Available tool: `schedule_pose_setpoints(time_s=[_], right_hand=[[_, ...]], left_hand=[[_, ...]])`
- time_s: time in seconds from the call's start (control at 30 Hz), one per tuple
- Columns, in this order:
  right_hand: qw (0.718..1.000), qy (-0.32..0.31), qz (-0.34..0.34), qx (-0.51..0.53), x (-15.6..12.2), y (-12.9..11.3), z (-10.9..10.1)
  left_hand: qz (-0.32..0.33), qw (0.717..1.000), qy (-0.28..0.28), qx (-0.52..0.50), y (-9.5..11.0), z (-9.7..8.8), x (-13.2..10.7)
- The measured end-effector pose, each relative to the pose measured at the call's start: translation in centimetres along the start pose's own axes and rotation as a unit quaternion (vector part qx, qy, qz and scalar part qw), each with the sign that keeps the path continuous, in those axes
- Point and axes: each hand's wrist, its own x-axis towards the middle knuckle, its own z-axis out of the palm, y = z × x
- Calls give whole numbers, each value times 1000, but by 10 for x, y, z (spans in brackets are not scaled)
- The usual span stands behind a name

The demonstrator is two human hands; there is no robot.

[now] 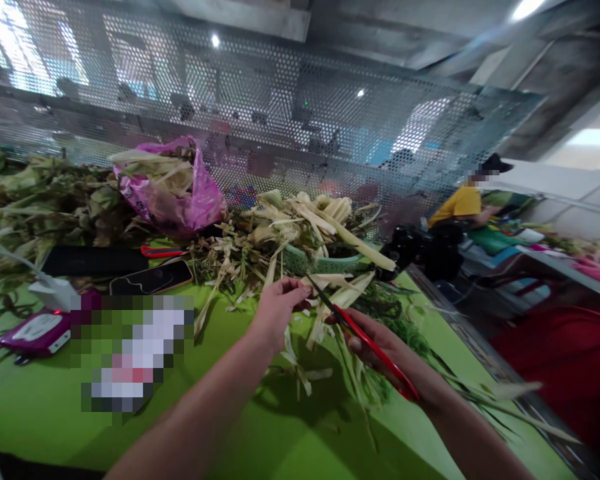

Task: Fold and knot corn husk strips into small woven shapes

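Near the middle of the green table, my left hand (pixel 279 308) pinches the end of a pale, dry corn husk (pixel 333 280). My right hand (pixel 375 340) is closed around the red handles of a pair of scissors (pixel 367 340), whose dark blades point up and left at the husk. The blade tips lie right by my left fingertips; whether they are cutting I cannot tell. Just beyond my hands stands a green basket (pixel 300 261) heaped with dry husks (pixel 325 217). Thin husk strips (pixel 300 373) lie on the table below my hands.
A pink plastic bag (pixel 180 200) of husks sits at the back left beside a larger husk pile (pixel 40 200). Phones (pixel 153 277), a purple power strip (pixel 37 331) and a red-handled tool (pixel 164 251) lie left. A perforated metal screen (pixel 260 120) stands behind. A person in yellow (pixel 457 205) sits far right.
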Motion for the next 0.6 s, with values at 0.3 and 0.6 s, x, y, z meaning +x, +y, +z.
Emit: schedule_pose_setpoints(time_s=[0.3, 0.6], right_hand=[[1000, 10, 1, -26, 7, 11, -4], [997, 14, 68, -20, 8, 24, 1]], left_hand=[[5, 1000, -3, 7, 1, 0, 0], [4, 1000, 2, 12, 6, 1, -2]])
